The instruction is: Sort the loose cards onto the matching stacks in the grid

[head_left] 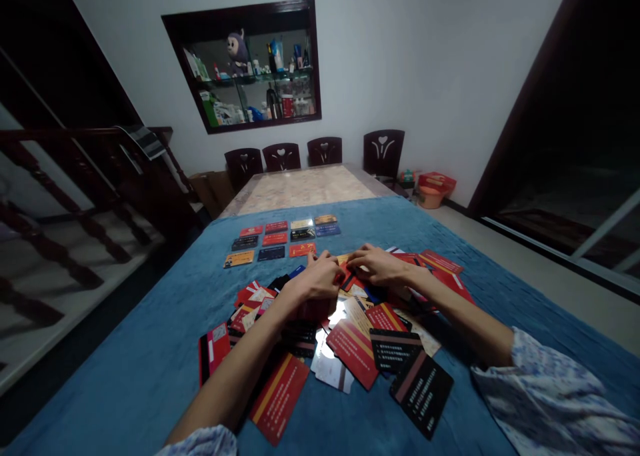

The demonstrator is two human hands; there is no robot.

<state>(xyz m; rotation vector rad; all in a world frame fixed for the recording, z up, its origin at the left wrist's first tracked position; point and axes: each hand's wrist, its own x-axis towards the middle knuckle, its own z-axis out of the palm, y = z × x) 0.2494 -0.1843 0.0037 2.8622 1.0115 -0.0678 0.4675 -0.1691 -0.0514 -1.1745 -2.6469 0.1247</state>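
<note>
A loose heap of plastic cards in red, black, white and gold lies on the blue cloth [165, 329] in front of me. My left hand [323, 277] reaches into the far side of the heap with its fingers bent inward; what its fingertips hold is hidden. Opposite it, my right hand [377, 266] curls its fingers at the edge of a red card [350, 281]. Nearest to me are a red card with a gold stripe [280, 396], a white card [333, 369] and a black card [423, 391]. Beyond my hands, several cards lie apart in rows, among them an orange card [239, 259].
Past the cloth the marbled tabletop [305, 186] shows, with dark chairs [325, 151] at its far end. A wooden railing [65, 196] runs on the left. A wall shelf [250, 73] holds bottles and a plush toy. An orange bucket [431, 196] stands on the floor.
</note>
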